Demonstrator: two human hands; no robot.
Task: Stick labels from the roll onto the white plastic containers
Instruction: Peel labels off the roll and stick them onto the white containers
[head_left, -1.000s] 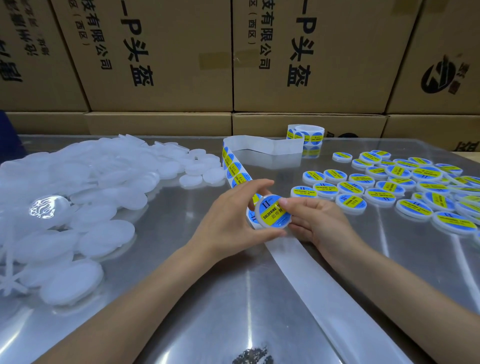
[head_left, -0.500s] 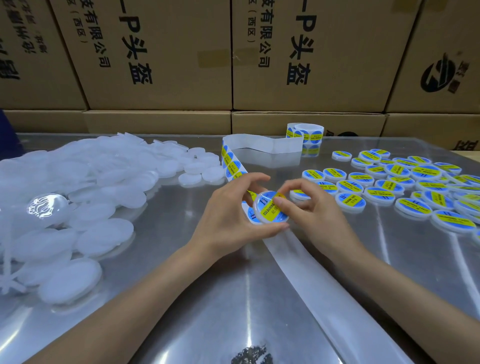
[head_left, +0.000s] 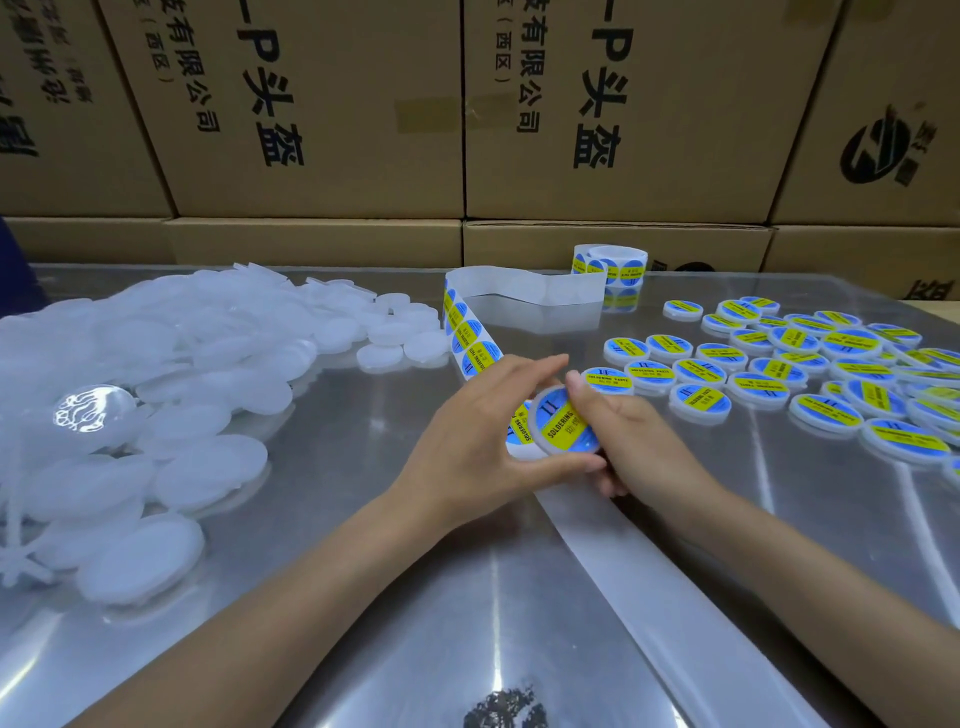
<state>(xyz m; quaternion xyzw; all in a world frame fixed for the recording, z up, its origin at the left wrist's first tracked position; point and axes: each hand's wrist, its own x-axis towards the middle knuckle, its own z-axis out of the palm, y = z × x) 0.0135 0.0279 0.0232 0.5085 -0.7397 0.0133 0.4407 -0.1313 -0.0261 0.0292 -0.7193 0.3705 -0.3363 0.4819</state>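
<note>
Both hands hold one labelled container tilted above the middle of the shiny bench: the left hand grips its near edge with the thumb under it, and the right hand pinches its far side, one finger pressing the label. The label strip runs from the roll at the back to the hands, with plain containers heaped left and labelled ones spread right.

A heap of unlabelled containers lies on the table at left; labelled containers spread at right. Between them the label strip runs from the far roll to both hands at centre. Cardboard boxes stand stacked behind.
</note>
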